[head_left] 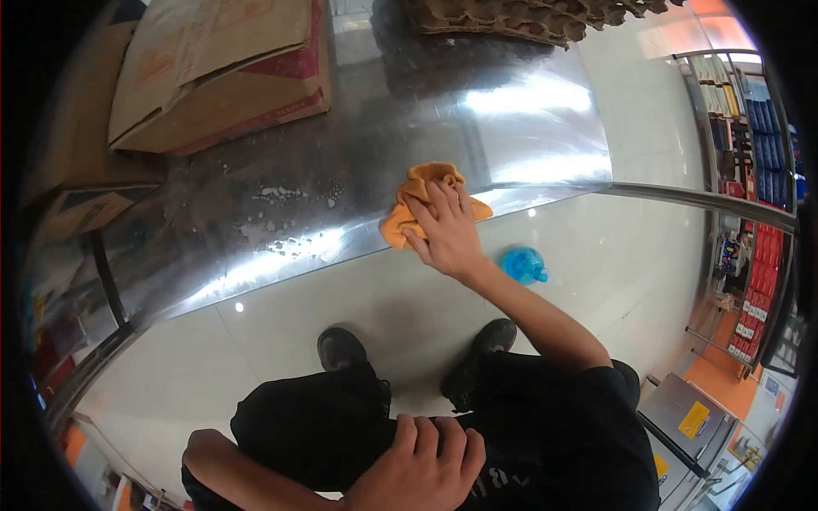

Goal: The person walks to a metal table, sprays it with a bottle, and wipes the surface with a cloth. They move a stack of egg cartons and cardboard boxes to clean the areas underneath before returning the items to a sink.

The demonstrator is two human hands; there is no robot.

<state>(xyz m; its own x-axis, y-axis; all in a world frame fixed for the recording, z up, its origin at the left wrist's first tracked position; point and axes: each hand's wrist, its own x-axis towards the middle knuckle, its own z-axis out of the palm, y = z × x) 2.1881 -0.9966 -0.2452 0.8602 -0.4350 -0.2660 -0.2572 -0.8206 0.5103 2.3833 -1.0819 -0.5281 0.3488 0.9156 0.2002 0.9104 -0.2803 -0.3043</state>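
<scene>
My right hand (447, 234) presses an orange cloth (396, 228) onto the shiny metal tabletop (358, 183), close to its front edge. Its fingers are bent over the bunched fabric. Drops and small puddles of liquid (285, 196) lie on the metal to the left of the cloth. Held low against my dark clothing, my left hand (417, 473) rests with loosely bent fingers and nothing visible in it. A blue plastic bottle (522, 265) stands on the floor just beyond the table edge, near my right forearm.
Cardboard boxes (230, 77) occupy the table's left side. Stacked egg trays (511, 19) are at the back. A metal rail (707, 196) runs off the right corner toward shelves of packaged goods (758, 281). My shoes (342, 347) are on the tiled floor below.
</scene>
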